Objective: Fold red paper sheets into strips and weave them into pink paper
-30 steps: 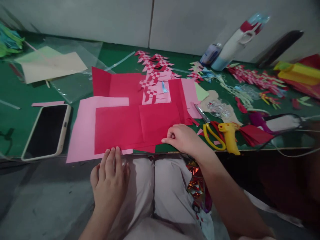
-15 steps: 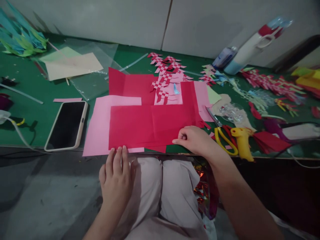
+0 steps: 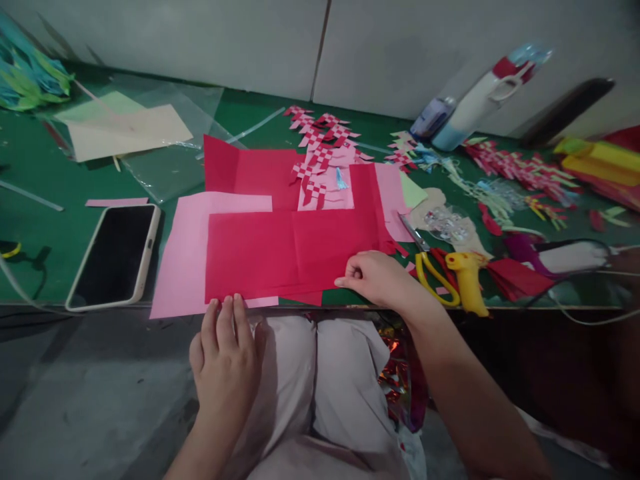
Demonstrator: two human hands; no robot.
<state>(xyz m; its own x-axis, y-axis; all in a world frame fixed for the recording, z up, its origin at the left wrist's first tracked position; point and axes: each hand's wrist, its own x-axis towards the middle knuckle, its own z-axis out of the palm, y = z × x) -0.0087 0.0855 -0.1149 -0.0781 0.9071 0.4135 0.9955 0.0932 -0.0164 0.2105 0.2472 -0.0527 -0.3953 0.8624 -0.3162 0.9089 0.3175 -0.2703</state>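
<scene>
Left hand leftward along creased red paper

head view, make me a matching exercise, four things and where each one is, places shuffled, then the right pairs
Things:
1. phone
2. bottle
3. left hand
4. right hand

Places:
A. at the right part of the front red sheet
B. just left of the large pink sheet
C. at the back, by the wall
D. at the front red sheet's near left corner

Pairs: 1-B, 2-C, 3-D, 4-A
</scene>
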